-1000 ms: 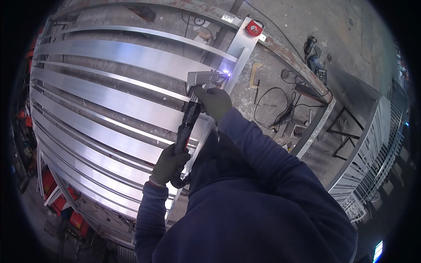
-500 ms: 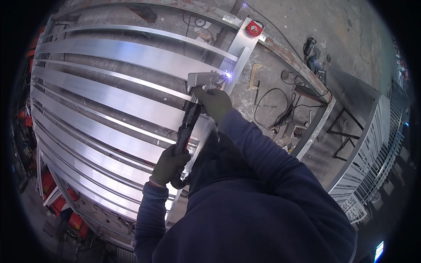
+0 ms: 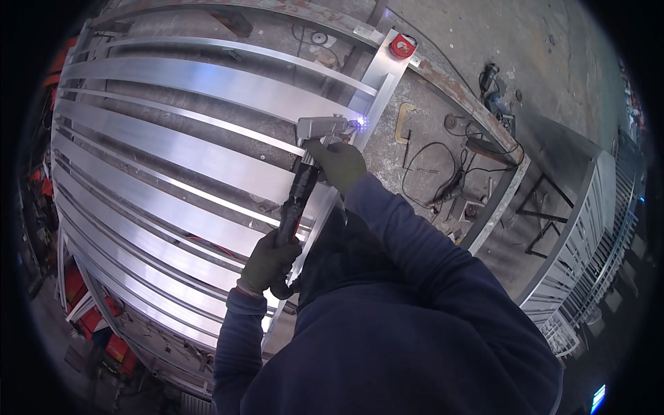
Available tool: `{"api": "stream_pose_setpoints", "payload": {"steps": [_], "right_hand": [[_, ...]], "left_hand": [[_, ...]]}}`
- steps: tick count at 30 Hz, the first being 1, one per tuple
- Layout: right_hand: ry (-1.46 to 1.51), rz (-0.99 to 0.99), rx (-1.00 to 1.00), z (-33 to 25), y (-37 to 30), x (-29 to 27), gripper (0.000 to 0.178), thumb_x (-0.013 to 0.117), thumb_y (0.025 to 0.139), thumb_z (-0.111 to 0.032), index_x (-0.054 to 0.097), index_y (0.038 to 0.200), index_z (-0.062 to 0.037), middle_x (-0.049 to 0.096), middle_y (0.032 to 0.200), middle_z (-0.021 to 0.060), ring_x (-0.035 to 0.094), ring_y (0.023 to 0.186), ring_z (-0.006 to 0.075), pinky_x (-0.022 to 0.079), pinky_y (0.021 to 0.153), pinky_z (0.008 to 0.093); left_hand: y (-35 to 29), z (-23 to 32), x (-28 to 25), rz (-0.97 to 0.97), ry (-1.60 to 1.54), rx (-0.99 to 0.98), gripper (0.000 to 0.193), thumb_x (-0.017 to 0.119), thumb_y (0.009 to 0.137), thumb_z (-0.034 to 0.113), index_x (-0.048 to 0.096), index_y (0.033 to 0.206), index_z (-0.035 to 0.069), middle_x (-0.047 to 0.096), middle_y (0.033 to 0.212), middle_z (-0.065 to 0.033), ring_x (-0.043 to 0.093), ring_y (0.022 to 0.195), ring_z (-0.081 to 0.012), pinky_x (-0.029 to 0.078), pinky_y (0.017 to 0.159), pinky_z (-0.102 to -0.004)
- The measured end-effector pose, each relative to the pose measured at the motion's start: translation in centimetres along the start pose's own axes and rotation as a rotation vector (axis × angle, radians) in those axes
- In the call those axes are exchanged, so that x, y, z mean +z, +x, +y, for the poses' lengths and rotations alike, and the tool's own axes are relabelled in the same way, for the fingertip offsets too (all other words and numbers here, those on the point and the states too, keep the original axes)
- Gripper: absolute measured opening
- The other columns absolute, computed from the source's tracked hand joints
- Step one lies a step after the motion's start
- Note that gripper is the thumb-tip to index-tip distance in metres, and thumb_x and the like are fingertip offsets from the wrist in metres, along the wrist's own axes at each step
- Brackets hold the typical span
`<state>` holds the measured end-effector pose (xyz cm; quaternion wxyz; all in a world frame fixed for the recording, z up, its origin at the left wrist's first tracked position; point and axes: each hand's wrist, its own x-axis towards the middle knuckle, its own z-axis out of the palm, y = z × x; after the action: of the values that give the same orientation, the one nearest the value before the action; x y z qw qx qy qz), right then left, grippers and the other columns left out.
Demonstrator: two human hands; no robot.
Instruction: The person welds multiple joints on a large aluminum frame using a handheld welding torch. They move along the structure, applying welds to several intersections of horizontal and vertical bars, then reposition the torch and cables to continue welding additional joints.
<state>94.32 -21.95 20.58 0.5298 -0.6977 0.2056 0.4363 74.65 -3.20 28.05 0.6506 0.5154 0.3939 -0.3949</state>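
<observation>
Both my hands, in dark green gloves, are on a welding gun (image 3: pixel 296 197) with a black body and a grey, boxy head. My left hand (image 3: pixel 268 261) is wrapped round the rear of its grip, where a thick black cable bends away. My right hand (image 3: pixel 342 166) closes round the front of the gun just below the head; the fingertips are partly hidden. At the nozzle a small violet-white arc glows where a flat metal slat (image 3: pixel 207 83) meets the end rail (image 3: pixel 382 97) of a slatted metal frame.
A red, round-faced tool (image 3: pixel 402 46) sits on the rail's far end. Beyond the rusty support beam (image 3: pixel 449 88) lies a power tool (image 3: pixel 492 90) on the concrete floor. Right of the rail are a C-shaped clamp (image 3: pixel 401 123) and cables. More slatted panels (image 3: pixel 588 235) stand at the right.
The arc at the nozzle looks smaller and less spread out than before. My hands and the gun keep nearly the same place; the whole view has shifted very slightly.
</observation>
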Motion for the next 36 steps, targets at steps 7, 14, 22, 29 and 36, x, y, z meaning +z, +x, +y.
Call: {"api": "stream_pose_setpoints", "payload": {"steps": [7, 14, 22, 29, 36], "right_hand": [[-0.054, -0.008, -0.002, 0.4, -0.4, 0.1, 0.066, 0.074, 0.103, -0.060, 0.081, 0.111, 0.0053, 0.081, 0.094, 0.0144, 0.080, 0.082, 0.0232, 0.064, 0.080, 0.0373], [-0.080, -0.010, -0.005, 1.1, -0.5, 0.4, 0.067, 0.073, 0.103, -0.061, 0.081, 0.110, 0.0046, 0.081, 0.093, 0.0141, 0.080, 0.081, 0.0228, 0.063, 0.081, 0.0380], [-0.057, -0.002, -0.002, 0.9, -1.8, 0.8, 0.067, 0.074, 0.102, -0.061, 0.080, 0.109, 0.0054, 0.081, 0.094, 0.0145, 0.079, 0.081, 0.0226, 0.064, 0.080, 0.0362], [-0.064, -0.013, -0.001, 0.9, -2.5, 1.0, 0.069, 0.074, 0.101, -0.062, 0.080, 0.109, 0.0056, 0.081, 0.094, 0.0145, 0.080, 0.081, 0.0228, 0.064, 0.081, 0.0365], [-0.074, -0.009, -0.022, 1.6, -2.8, 1.4, 0.070, 0.073, 0.101, -0.064, 0.081, 0.108, 0.0057, 0.081, 0.093, 0.0147, 0.080, 0.081, 0.0231, 0.064, 0.081, 0.0369]], "left_hand": [[-0.5, -0.6, 0.2, 0.005, 0.012, 0.009, 0.028, 0.081, 0.097, 0.018, 0.070, 0.118, 0.003, 0.065, 0.080, -0.0002, 0.061, 0.065, -0.0109, 0.050, 0.061, -0.0292], [-0.8, -1.4, 0.0, 0.005, 0.016, 0.019, 0.029, 0.081, 0.096, 0.018, 0.071, 0.119, 0.003, 0.065, 0.080, 0.0001, 0.061, 0.065, -0.0107, 0.050, 0.060, -0.0291], [-1.1, -2.3, -0.1, 0.017, 0.007, 0.018, 0.030, 0.081, 0.096, 0.018, 0.071, 0.120, 0.003, 0.065, 0.079, 0.0002, 0.061, 0.065, -0.0107, 0.049, 0.060, -0.0290], [-1.7, -2.6, -0.2, 0.007, -0.002, 0.006, 0.029, 0.082, 0.097, 0.019, 0.071, 0.120, 0.003, 0.065, 0.078, 0.0003, 0.061, 0.064, -0.0107, 0.049, 0.059, -0.0288], [-1.9, -3.5, -0.5, 0.009, 0.001, 0.019, 0.028, 0.081, 0.098, 0.019, 0.071, 0.119, 0.004, 0.064, 0.077, 0.0002, 0.060, 0.063, -0.0109, 0.049, 0.058, -0.0289]]}}
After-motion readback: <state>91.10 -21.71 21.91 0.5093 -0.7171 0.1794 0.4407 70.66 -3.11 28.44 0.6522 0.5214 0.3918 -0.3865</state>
